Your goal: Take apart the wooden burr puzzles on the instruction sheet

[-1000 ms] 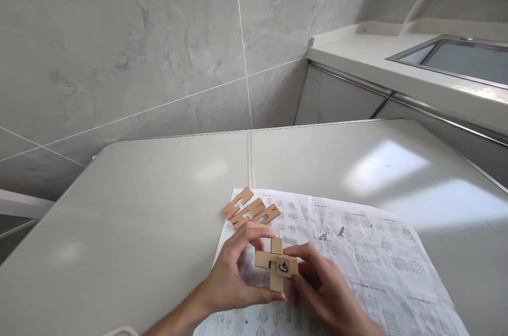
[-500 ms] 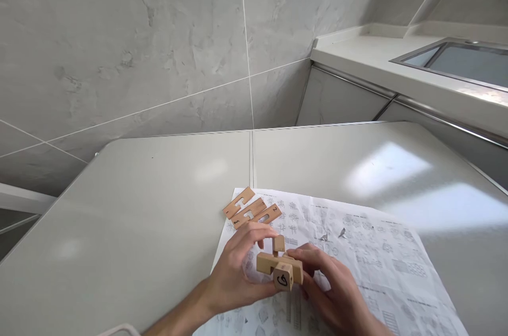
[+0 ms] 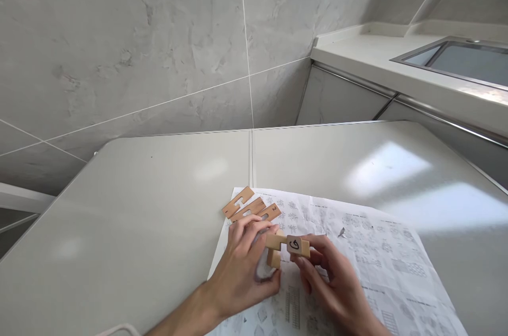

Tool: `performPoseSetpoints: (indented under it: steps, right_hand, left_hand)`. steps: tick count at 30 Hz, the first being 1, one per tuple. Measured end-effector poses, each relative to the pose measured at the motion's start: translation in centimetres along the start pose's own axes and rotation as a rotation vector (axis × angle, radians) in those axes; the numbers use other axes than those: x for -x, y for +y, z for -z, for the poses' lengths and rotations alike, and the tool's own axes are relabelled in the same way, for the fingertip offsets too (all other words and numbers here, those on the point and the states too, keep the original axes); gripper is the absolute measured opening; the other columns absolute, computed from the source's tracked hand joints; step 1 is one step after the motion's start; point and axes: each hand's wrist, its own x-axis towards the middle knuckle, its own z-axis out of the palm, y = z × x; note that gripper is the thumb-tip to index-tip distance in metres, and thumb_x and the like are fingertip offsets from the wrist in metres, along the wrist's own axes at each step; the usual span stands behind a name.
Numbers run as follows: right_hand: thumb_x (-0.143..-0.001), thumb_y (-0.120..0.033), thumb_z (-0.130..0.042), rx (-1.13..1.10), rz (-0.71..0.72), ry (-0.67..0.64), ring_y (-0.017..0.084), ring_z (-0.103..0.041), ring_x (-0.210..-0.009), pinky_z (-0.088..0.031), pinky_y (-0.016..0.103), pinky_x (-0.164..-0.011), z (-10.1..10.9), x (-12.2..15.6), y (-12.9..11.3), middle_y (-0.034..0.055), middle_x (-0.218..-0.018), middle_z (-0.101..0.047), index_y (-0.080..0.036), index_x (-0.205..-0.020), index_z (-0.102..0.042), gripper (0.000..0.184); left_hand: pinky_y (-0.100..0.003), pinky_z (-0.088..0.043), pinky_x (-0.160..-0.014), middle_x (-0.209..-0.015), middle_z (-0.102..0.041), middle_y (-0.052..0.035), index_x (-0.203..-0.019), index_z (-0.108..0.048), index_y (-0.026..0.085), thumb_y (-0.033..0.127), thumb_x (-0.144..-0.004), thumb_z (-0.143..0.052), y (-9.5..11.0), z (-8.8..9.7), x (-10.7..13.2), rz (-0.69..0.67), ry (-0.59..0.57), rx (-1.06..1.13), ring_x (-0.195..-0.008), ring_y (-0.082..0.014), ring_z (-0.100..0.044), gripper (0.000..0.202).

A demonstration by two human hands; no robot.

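Observation:
Both hands grip a partly joined wooden puzzle [image 3: 286, 248] of crossed flat pieces, held just above a printed instruction sheet [image 3: 369, 256]. One piece faces me with a hand-drawn mark like a 6 on it. My left hand [image 3: 248, 267] has its fingers curled over the left end of the puzzle. My right hand [image 3: 331, 283] pinches the marked piece from the right. Three loose notched wooden pieces [image 3: 251, 209] lie side by side at the sheet's far left corner, just beyond my left fingers.
The sheet lies on a pale grey table [image 3: 138, 219] with a seam down its middle, set against a grey tiled wall. A white counter with a steel sink [image 3: 452, 58] runs along the right, higher than the table.
The puzzle has been turned and lifted slightly in my hands, so the marked piece now faces me higher and further right. My left fingers have closed further over it.

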Motion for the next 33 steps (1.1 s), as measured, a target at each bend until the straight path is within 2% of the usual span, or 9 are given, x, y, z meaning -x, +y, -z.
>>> performPoseSetpoints:
  steps: [3, 6, 11, 13, 18, 22, 25, 29, 33]
  right_hand:
    - [-0.110, -0.050, -0.060, -0.035, -0.036, -0.039, 0.013, -0.055, -0.054, -0.043, 0.024, -0.048, 0.3, -0.2, 0.2, 0.0003, -0.073, -0.063, -0.022, -0.113, -0.062, 0.028]
    - [-0.110, -0.050, -0.059, -0.052, -0.040, -0.089, 0.014, -0.056, -0.056, -0.043, 0.025, -0.050, 0.7, -0.5, 0.3, 0.0001, -0.073, -0.062, -0.022, -0.113, -0.063, 0.028]
    - [-0.111, -0.049, -0.057, -0.045, -0.052, -0.114, 0.014, -0.053, -0.056, -0.041, 0.026, -0.052, 0.8, -0.6, 0.2, -0.0012, -0.069, -0.058, -0.021, -0.114, -0.063, 0.029]
    - [-0.112, -0.049, -0.056, -0.022, -0.046, -0.145, 0.014, -0.053, -0.057, -0.040, 0.026, -0.053, 0.6, -0.5, 0.2, -0.0012, -0.069, -0.058, -0.021, -0.113, -0.063, 0.029]
    - [-0.113, -0.045, -0.053, 0.041, 0.000, -0.262, 0.014, -0.052, -0.058, -0.039, 0.028, -0.056, 0.7, -0.7, -0.7, -0.0021, -0.069, -0.058, -0.022, -0.117, -0.061, 0.025]
    - [-0.114, -0.046, -0.049, -0.001, 0.018, -0.411, 0.015, -0.053, -0.062, -0.043, 0.029, -0.060, 1.0, -1.0, -2.0, -0.0009, -0.073, -0.058, -0.022, -0.105, -0.061, 0.028]
    - [-0.113, -0.047, -0.051, -0.016, 0.017, -0.462, 0.015, -0.055, -0.066, -0.044, 0.029, -0.063, 1.2, -1.1, -2.8, -0.0002, -0.075, -0.060, -0.022, -0.095, -0.058, 0.031]
    - [-0.113, -0.044, -0.052, 0.012, 0.051, -0.478, 0.015, -0.054, -0.065, -0.043, 0.028, -0.062, 1.3, -1.2, -2.7, -0.0009, -0.074, -0.060, -0.023, -0.094, -0.057, 0.029]
    - [-0.111, -0.035, -0.055, 0.166, 0.202, -0.372, 0.014, -0.048, -0.064, -0.040, 0.027, -0.059, 1.1, -1.1, -2.1, -0.0012, -0.077, -0.057, -0.023, -0.096, -0.057, 0.020]
  left_hand:
    - [-0.056, -0.048, -0.116, -0.147, -0.061, -0.0120, -0.155, -0.049, 0.026, 0.014, -0.090, -0.068, -0.1, 0.0, 0.1, 0.025, 0.034, -0.045, -0.140, -0.0356, -0.048, 0.068]
    - [-0.052, -0.048, -0.118, -0.151, -0.056, -0.0120, -0.158, -0.046, 0.026, 0.011, -0.099, -0.061, -0.2, -0.1, 0.2, 0.064, 0.087, -0.047, -0.144, -0.0324, -0.045, 0.063]
    - [-0.047, -0.047, -0.120, -0.147, -0.055, -0.0129, -0.157, -0.043, 0.025, 0.022, -0.106, -0.063, -0.3, 0.1, 0.4, 0.044, 0.164, 0.073, -0.144, -0.0289, -0.046, 0.055]
    - [-0.048, -0.047, -0.119, -0.143, -0.057, -0.0129, -0.152, -0.047, 0.025, 0.027, -0.106, -0.065, -0.3, 0.3, 0.4, 0.006, 0.171, 0.132, -0.141, -0.0296, -0.048, 0.050]
    - [-0.045, -0.051, -0.110, -0.120, -0.065, -0.0086, -0.125, -0.059, 0.025, 0.025, -0.109, -0.059, -0.5, 0.6, 0.4, -0.058, 0.202, 0.243, -0.124, -0.0267, -0.055, 0.016]
    - [-0.042, -0.052, -0.105, -0.115, -0.066, -0.0081, -0.123, -0.061, 0.025, 0.028, -0.111, -0.057, -0.5, 0.7, 0.2, -0.042, 0.197, 0.298, -0.119, -0.0260, -0.056, 0.014]
    - [-0.043, -0.052, -0.105, -0.114, -0.067, -0.0080, -0.122, -0.064, 0.026, 0.032, -0.112, -0.054, -0.5, 0.9, 0.0, -0.031, 0.182, 0.336, -0.117, -0.0259, -0.058, 0.015]
    - [-0.042, -0.052, -0.104, -0.111, -0.069, -0.0072, -0.118, -0.065, 0.026, 0.038, -0.113, -0.054, -0.4, 1.0, -0.2, -0.030, 0.167, 0.384, -0.114, -0.0248, -0.060, 0.018]
    - [-0.039, -0.054, -0.100, -0.106, -0.071, -0.0051, -0.114, -0.067, 0.027, 0.039, -0.110, -0.061, -0.5, 0.8, -0.2, -0.020, 0.200, 0.364, -0.110, -0.0237, -0.061, 0.014]
